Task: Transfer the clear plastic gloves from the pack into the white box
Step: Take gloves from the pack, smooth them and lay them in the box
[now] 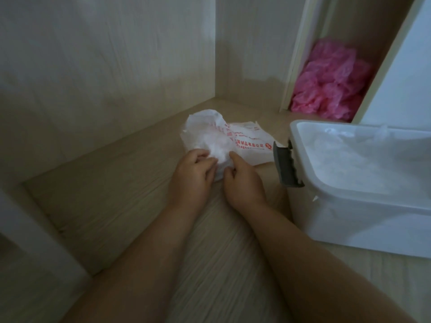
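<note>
Left hand (193, 173): fingers curled, gripping near end of pack (250, 148), which lies on wooden surface (130, 217). Wad of clear gloves (215, 144) bulges from the pack. Right hand (242, 183): pinching same end, touching left hand. White box (349, 213) just right, open, with clear plastic inside. Pink plastic (331, 82) behind.
</note>
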Motion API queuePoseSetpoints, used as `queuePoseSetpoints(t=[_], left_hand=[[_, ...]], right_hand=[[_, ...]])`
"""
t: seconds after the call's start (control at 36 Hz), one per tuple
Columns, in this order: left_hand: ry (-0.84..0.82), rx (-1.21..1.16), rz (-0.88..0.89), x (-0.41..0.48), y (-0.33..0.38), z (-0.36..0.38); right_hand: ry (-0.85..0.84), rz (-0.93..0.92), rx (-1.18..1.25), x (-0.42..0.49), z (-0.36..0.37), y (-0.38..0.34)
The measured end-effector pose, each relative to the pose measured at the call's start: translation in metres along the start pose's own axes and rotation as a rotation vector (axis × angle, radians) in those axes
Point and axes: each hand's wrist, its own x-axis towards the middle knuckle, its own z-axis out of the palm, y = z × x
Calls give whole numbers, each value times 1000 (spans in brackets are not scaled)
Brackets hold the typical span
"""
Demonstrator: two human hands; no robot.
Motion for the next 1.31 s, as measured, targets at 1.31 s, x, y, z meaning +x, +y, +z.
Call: queuePoseSetpoints(t=[1.31], left_hand=[[302, -560, -312, -52, 51, -43]], right_hand=[[-51, -50, -27, -71, -42, 17]])
